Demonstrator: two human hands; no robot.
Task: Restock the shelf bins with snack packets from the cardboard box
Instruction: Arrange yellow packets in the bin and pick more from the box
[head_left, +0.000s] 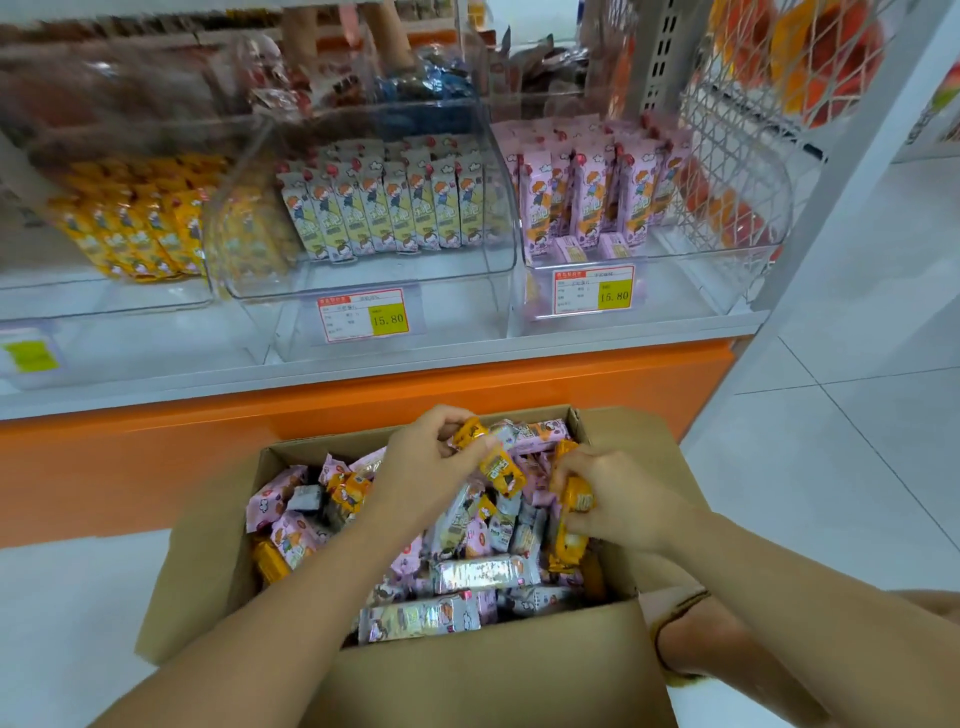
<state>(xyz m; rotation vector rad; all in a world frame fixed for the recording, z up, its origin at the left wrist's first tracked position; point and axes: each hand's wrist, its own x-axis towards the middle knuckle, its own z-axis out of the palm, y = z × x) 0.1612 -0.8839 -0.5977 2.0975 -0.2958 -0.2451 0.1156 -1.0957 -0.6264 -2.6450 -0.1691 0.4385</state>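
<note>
Cardboard box (467, 670) stands open on the white tiled floor (857, 441), just in front of the orange shelf base (156, 447). It is filled with a loose mix of pink, orange and silver-grey snack packets (483, 571).

Left hand (431, 460): over the far part of the box, fingers curled tight round two orange packets (501, 470).

Right hand (621, 501): at the far right of the box, fingers clamped on another orange packet (577, 500). The hands are near each other, not touching.

Shelf beyond the box carries three clear bins:
- Left bin (104, 304) holds yellow-orange packets standing in rows.
- Middle bin (415, 270) holds pale green ones.
- Right bin (691, 260) holds pink ones.

Price tags (362, 315) on the middle and right bin fronts read 15.80.

Wire basket (727, 130) is at far right; its contents are too blurred to tell.
</note>
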